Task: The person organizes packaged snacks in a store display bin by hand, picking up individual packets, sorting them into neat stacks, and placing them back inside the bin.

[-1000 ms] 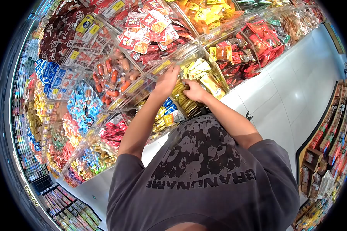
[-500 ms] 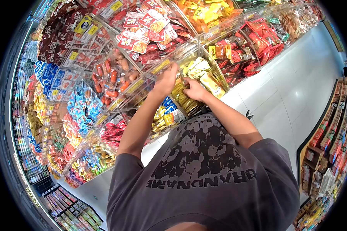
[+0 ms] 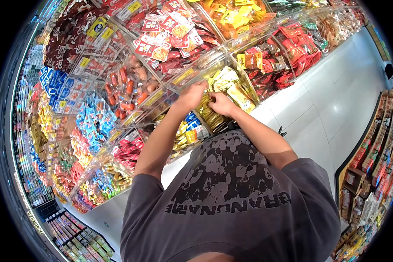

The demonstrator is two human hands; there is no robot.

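Observation:
My left hand [image 3: 190,97] is closed, with its fingers bent down at the left edge of a clear bin, and what they hold is hidden beneath them. Just to its right, my right hand [image 3: 221,105] reaches into the same bin with curled fingers on the gold-yellow snack packets [image 3: 210,117]. The two hands are close but apart. Paler yellow packets [image 3: 226,79] lie behind and beside my right hand, stacked loosely. Blue and yellow packets [image 3: 190,124] fill the compartment below my left hand.
Clear dividers separate red-white packets [image 3: 172,28], wrapped sausages [image 3: 129,85], red packets [image 3: 294,43] and light-blue packets [image 3: 96,115]. A yellow price label [image 3: 183,75] sits on a bin edge. White floor tiles [image 3: 310,105] and a stocked shelf [image 3: 371,161] are on the right.
My left hand has moved slightly down and nearer to my right hand. My right hand stays almost in place among the yellow packets.

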